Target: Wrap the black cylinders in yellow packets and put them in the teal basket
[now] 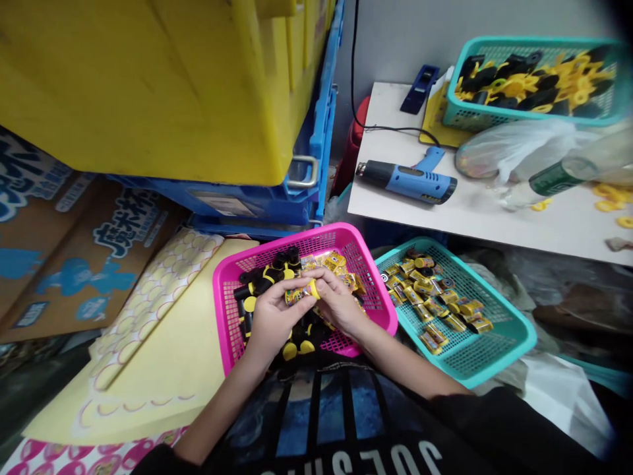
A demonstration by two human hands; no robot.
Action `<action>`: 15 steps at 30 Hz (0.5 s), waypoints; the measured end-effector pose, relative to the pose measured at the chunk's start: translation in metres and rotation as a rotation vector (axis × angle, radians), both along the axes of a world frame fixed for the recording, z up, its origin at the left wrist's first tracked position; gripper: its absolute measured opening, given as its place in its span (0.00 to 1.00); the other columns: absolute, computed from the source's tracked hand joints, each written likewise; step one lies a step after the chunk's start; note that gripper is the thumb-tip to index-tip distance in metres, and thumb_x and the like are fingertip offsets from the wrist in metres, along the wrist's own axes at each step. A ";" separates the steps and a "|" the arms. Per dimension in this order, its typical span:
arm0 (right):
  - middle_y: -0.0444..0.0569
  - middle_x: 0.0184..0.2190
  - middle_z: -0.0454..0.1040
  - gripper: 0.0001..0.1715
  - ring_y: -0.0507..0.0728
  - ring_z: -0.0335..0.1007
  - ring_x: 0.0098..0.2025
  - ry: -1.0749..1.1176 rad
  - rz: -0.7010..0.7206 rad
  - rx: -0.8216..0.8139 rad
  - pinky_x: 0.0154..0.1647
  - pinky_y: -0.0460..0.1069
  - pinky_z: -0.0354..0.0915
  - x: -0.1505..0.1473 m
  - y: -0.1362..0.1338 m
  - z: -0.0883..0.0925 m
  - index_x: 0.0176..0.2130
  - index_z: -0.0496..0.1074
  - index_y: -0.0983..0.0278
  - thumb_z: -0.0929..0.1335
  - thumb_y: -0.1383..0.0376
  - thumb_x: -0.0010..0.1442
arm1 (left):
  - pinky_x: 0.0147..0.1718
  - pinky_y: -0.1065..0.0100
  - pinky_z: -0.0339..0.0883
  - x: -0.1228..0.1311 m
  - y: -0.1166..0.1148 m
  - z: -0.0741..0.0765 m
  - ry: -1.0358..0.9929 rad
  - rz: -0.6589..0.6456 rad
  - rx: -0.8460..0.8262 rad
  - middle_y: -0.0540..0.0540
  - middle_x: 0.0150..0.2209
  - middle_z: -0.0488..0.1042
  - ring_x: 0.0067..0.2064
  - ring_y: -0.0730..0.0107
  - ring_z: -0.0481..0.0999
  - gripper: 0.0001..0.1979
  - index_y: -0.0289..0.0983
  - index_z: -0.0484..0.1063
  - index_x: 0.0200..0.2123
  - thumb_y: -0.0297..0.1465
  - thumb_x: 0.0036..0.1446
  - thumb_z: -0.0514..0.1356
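Grey wall (pixel 405 39); 1 white tabletop (pixel 475 218) behind and right of the pink basket (pixel 368 264). Tabletop carries 1 heat gun (pixel 410 179), 1 bottle (pixel 558 178), 1 bag (pixel 524 145), 1 teal basket (pixel 519 117) of black and yellow parts, too piled to count. 1 tube (pixel 299 293) over the pink basket, two hands on it: left hand (pixel 279 310) grips the body, right hand (pixel 339 303) pinches its yellow end. Inside pink basket: black pieces (pixel 247 323), yellow packs (pixel 336 260), overlapping, count unclear. Right beside it, second teal basket (pixel 475 356), roughly two dozen small rolls (pixel 425 287). Behind-left of it, 1 yellow crate (pixel 163 86).
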State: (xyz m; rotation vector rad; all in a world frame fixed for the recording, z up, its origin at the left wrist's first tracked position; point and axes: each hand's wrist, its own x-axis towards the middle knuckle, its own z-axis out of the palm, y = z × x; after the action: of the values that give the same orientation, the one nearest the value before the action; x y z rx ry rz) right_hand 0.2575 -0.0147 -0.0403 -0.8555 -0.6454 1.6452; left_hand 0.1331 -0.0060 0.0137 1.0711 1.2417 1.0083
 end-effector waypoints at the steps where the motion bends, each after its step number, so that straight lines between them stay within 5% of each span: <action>1: 0.47 0.39 0.72 0.23 0.56 0.67 0.41 -0.017 -0.007 0.009 0.44 0.50 0.64 -0.001 -0.001 -0.002 0.40 0.72 0.58 0.72 0.46 0.52 | 0.47 0.61 0.71 0.000 -0.001 -0.001 0.007 0.001 0.006 0.45 0.37 0.81 0.42 0.61 0.79 0.12 0.39 0.79 0.33 0.29 0.40 0.71; 6: 0.47 0.43 0.69 0.21 0.56 0.65 0.46 -0.062 0.005 0.053 0.44 0.49 0.64 0.000 -0.009 0.000 0.45 0.71 0.57 0.68 0.47 0.58 | 0.46 0.62 0.72 -0.002 0.000 0.000 0.073 -0.046 0.084 0.45 0.37 0.81 0.41 0.62 0.79 0.11 0.40 0.80 0.34 0.29 0.43 0.70; 11: 0.46 0.42 0.69 0.24 0.53 0.68 0.38 0.173 0.121 -0.044 0.37 0.47 0.66 0.022 -0.018 0.020 0.50 0.67 0.55 0.70 0.50 0.57 | 0.51 0.59 0.69 0.003 0.001 0.003 0.070 -0.182 0.267 0.44 0.41 0.81 0.46 0.59 0.78 0.17 0.42 0.80 0.38 0.27 0.40 0.72; 15: 0.46 0.40 0.71 0.22 0.52 0.69 0.37 0.287 0.231 -0.055 0.36 0.46 0.66 0.033 -0.023 0.025 0.47 0.70 0.59 0.71 0.51 0.57 | 0.48 0.59 0.72 0.009 -0.001 0.009 -0.044 -0.275 0.167 0.42 0.40 0.81 0.45 0.56 0.79 0.15 0.41 0.81 0.35 0.27 0.40 0.72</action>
State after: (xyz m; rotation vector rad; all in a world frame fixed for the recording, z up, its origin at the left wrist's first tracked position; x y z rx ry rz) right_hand 0.2900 -0.0373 -0.0150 -0.5820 -0.5134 1.9569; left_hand 0.1425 -0.0065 0.0227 1.3033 0.9557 0.9286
